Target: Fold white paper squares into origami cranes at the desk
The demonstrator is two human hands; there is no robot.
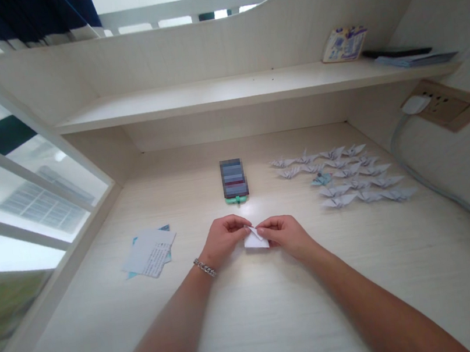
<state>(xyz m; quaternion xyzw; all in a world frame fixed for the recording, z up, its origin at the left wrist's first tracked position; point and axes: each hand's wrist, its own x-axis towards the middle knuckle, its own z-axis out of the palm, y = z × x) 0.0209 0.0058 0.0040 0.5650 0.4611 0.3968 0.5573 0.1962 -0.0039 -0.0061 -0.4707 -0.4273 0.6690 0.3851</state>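
Observation:
A small piece of folded white paper (pixel 255 241) is held between my two hands, low over the middle of the desk. My left hand (pixel 226 237), with a chain bracelet on its wrist, pinches the paper's upper left edge between thumb and fingers. On the opposite side my right hand (pixel 287 234) grips the upper right edge, its thumb on the paper's face. A fold runs slantwise across the top of the sheet. Just beyond the hands lies a phone (pixel 233 178) with a green edge, its screen blurred out.
Several folded paper cranes (pixel 348 172) stand in rows at the right, one of them bluish. Loose paper sheets (pixel 151 253), the top one with writing, lie at the left. A shelf (pixel 205 95) spans the back; a cable (pixel 436 193) runs down the right wall from a socket (pixel 449 103).

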